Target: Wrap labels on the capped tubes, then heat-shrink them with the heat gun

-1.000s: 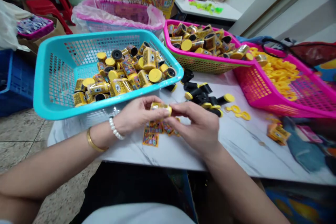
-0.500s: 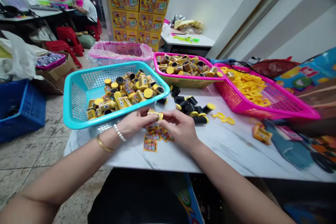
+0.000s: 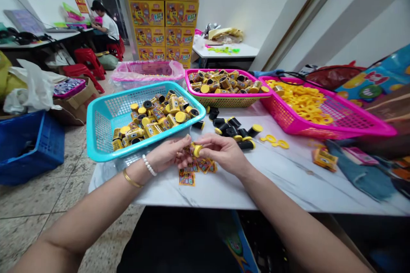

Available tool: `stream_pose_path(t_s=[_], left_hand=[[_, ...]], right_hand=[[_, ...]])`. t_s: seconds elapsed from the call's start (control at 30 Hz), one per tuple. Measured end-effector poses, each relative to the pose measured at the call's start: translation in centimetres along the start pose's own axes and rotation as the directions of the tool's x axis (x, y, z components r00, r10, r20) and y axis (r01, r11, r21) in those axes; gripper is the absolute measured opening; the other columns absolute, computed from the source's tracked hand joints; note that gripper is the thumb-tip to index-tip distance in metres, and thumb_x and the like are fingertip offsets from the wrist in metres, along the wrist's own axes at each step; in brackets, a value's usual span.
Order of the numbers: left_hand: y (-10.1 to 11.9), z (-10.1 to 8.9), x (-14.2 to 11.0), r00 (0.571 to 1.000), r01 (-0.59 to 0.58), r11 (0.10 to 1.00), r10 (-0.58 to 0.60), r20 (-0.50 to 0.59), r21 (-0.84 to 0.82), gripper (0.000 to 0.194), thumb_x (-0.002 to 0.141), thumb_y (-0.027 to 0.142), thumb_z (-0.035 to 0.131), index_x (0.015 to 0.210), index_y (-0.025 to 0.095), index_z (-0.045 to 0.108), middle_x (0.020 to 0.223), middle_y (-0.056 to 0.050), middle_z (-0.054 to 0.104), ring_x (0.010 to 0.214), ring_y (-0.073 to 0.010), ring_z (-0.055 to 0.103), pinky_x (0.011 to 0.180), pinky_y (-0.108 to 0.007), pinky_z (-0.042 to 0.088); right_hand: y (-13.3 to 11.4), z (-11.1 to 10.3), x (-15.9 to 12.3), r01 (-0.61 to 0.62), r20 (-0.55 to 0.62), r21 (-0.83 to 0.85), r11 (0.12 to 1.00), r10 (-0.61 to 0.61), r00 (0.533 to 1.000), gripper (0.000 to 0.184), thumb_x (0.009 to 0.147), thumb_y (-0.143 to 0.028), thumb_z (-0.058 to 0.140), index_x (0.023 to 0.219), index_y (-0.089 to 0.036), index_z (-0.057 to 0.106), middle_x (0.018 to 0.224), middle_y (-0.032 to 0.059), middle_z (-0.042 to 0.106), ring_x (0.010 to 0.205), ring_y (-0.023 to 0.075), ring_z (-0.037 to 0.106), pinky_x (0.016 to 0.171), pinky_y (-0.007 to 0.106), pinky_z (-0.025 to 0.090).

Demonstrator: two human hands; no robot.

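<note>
A small canister (image 3: 196, 150) with a yellow cap and a printed yellow wrapper is held between my two hands above the table. My left hand (image 3: 168, 153) is closed around its left end, partly hiding it. My right hand (image 3: 226, 152) pinches it near the yellow cap with thumb and fingers. Just under the hands lie several printed label stickers (image 3: 186, 178). Beyond them is a pile of bare black canisters (image 3: 229, 129) with yellow caps. The turquoise basket (image 3: 96, 147), partly filled with labelled canisters (image 3: 153, 129), stands behind my left hand.
A pink basket (image 3: 226, 101) of canisters stands at the back. Another pink basket (image 3: 346, 130) at right holds yellow rings; a few yellow rings (image 3: 274, 141) lie before it. Blue cloth (image 3: 368, 175) and a yellow box (image 3: 325, 160) lie at right. One person sits far left.
The canister has turned from lying sideways to showing its yellow cap tilted toward my right hand. My left fingers have shifted around it. The camera view has moved slightly.
</note>
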State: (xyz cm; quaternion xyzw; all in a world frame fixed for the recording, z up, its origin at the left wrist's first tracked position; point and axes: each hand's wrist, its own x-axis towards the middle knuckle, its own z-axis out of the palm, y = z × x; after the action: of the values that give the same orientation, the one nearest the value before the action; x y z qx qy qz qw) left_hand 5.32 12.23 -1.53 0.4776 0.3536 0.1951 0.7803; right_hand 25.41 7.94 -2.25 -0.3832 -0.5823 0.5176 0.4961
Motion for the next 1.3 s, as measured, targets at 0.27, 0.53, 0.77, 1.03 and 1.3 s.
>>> stream_pose_path(t_s=[0.27,0.53,0.77,1.03,1.3], left_hand=[[-0.1,0.2,0.3,0.996,-0.025,0.996,0.032,0.085,-0.083,0.057,0.065,0.064,0.08,0.08,0.012,0.063,0.063,-0.003,0.064,0.043,-0.0056,0.052,0.039,-0.016,0.037],[0.0,0.5,0.2,0.998,0.051,0.998,-0.052,-0.019,-0.045,0.048,0.082,0.059,0.068,0.071,0.014,0.058,0.045,0.003,0.054,0.029,-0.0041,0.038,0.029,-0.016,0.023],[0.4,0.7,-0.2,0.994,0.066,0.986,-0.051,0.102,-0.152,0.044,0.085,0.056,0.066,0.077,0.014,0.059,0.052,-0.001,0.062,0.034,-0.0064,0.047,0.032,-0.017,0.03],[-0.2,0.5,0.0,0.999,-0.025,0.995,0.027,0.019,-0.1,0.049,0.071,0.06,0.078,0.073,0.013,0.061,0.049,0.003,0.055,0.039,-0.005,0.047,0.036,-0.017,0.03],[-0.3,0.6,0.0,0.991,-0.126,0.99,0.128,0.027,-0.065,0.041,0.071,0.049,0.08,0.079,0.013,0.061,0.06,0.001,0.059,0.049,-0.0068,0.049,0.047,-0.02,0.037]], right_hand=[[0.1,0.3,-0.6,0.032,-0.038,0.0,1.0,-0.032,0.999,0.025,0.074,-0.033,0.083,0.098,-0.024,0.078,0.098,0.0051,0.072,0.08,0.0162,0.072,0.067,0.03,0.066],[0.3,0.8,-1.2,0.09,-0.111,-0.091,0.992,-0.1,0.989,0.016,0.076,-0.033,0.081,0.088,-0.023,0.076,0.088,0.0034,0.072,0.065,0.015,0.07,0.056,0.029,0.064],[0.0,0.7,-1.6,0.327,-0.046,-0.365,0.872,-0.368,0.929,0.018,0.073,-0.016,0.082,0.086,-0.028,0.078,0.094,0.0046,0.074,0.088,0.019,0.072,0.075,0.032,0.061],[0.5,0.9,-1.7,0.252,-0.089,-0.382,0.889,-0.306,0.948,0.022,0.076,-0.03,0.082,0.095,-0.025,0.072,0.1,0.0037,0.063,0.081,0.0156,0.068,0.067,0.029,0.062],[0.4,1.4,-1.5,0.118,-0.191,-0.402,0.908,-0.209,0.959,0.031,0.067,-0.026,0.087,0.093,-0.022,0.07,0.087,0.0024,0.068,0.072,0.0155,0.07,0.063,0.028,0.063]])
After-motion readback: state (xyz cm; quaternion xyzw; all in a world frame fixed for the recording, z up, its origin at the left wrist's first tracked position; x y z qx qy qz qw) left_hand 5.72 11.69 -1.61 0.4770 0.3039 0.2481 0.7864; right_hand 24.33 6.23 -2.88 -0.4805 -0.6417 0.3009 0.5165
